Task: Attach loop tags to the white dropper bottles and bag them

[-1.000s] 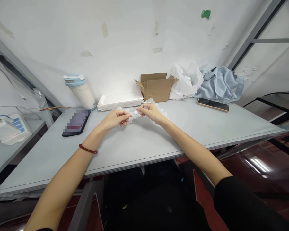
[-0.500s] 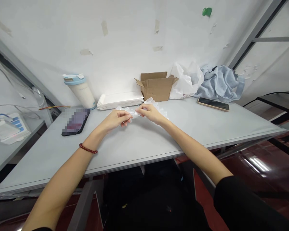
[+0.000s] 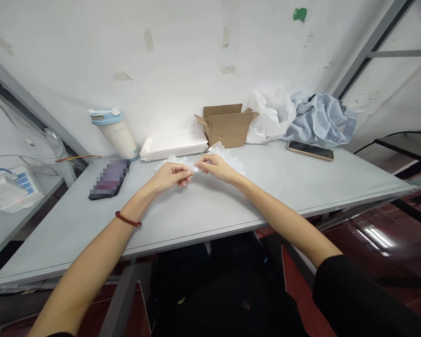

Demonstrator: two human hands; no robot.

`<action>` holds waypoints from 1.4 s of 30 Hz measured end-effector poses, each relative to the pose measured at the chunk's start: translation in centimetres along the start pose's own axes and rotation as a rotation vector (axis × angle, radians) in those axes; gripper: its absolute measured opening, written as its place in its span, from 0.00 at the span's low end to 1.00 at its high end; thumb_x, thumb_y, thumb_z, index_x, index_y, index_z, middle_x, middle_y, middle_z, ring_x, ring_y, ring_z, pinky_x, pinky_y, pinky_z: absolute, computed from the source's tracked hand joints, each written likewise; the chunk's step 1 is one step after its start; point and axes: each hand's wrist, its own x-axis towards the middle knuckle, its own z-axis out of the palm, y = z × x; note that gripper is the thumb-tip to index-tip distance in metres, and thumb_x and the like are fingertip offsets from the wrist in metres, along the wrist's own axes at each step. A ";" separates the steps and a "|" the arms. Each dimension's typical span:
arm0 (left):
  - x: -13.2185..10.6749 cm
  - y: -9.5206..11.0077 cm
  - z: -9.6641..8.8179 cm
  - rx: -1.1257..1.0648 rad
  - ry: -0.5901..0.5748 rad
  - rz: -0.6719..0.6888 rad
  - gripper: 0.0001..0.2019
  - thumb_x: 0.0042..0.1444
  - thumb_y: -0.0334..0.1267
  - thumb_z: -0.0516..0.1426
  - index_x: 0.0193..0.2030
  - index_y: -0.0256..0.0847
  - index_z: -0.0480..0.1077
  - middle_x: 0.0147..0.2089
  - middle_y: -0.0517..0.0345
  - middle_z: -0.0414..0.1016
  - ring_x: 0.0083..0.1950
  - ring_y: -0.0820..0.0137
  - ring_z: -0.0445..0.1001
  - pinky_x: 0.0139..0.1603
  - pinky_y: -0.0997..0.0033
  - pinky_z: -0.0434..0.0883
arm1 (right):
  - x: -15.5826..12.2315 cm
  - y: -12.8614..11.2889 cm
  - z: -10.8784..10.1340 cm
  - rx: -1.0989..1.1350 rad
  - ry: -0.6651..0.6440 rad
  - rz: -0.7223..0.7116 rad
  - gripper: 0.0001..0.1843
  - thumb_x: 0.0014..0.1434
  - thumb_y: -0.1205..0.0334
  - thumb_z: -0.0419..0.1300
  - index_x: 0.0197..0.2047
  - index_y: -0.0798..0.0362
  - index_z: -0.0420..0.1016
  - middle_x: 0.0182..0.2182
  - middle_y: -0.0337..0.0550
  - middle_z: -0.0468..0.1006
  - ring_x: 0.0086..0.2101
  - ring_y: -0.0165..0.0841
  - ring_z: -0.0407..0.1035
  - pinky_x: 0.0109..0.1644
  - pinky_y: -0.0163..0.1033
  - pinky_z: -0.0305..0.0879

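A small clear plastic piece (image 3: 195, 170) is showing only partly, its shape hard to make out, as the left hand (image 3: 171, 177) and right hand (image 3: 215, 166) are pinching it from either side. From where I am standing, an open cardboard box (image 3: 231, 131) behind the right hand is keeping its inside hidden. The piece is sitting between the two hands, more clear plastic (image 3: 237, 165) lying just behind.
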 end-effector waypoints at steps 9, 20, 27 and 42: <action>0.0 0.1 0.2 -0.044 0.005 -0.004 0.12 0.47 0.45 0.63 0.27 0.36 0.74 0.27 0.55 0.74 0.25 0.74 0.67 0.27 0.72 0.65 | -0.1 -0.2 0.0 0.033 -0.032 -0.013 0.15 0.58 0.55 0.60 0.25 0.54 0.65 0.22 0.34 0.65 0.26 0.26 0.60 0.32 0.34 0.57; 0.0 0.0 0.0 -0.067 -0.014 -0.018 0.12 0.48 0.45 0.63 0.29 0.36 0.75 0.28 0.55 0.75 0.25 0.75 0.68 0.27 0.73 0.65 | -0.1 -0.3 -0.1 0.044 -0.055 -0.003 0.16 0.59 0.55 0.60 0.25 0.54 0.65 0.22 0.34 0.65 0.26 0.25 0.60 0.33 0.34 0.57; -0.1 0.6 -1.4 -0.048 -0.036 -0.044 0.17 0.53 0.50 0.60 0.30 0.35 0.76 0.32 0.50 0.78 0.27 0.72 0.70 0.29 0.72 0.68 | 0.1 -0.8 0.3 0.103 -0.043 -0.015 0.16 0.58 0.53 0.60 0.25 0.55 0.67 0.23 0.35 0.67 0.27 0.25 0.61 0.34 0.34 0.59; -0.4 0.8 -2.0 0.342 -0.118 -0.115 0.12 0.51 0.44 0.60 0.24 0.38 0.75 0.26 0.55 0.77 0.24 0.73 0.69 0.27 0.74 0.65 | 1.3 0.7 -2.7 -0.530 0.301 -0.125 0.09 0.62 0.61 0.55 0.31 0.54 0.69 0.28 0.41 0.75 0.31 0.31 0.66 0.40 0.36 0.59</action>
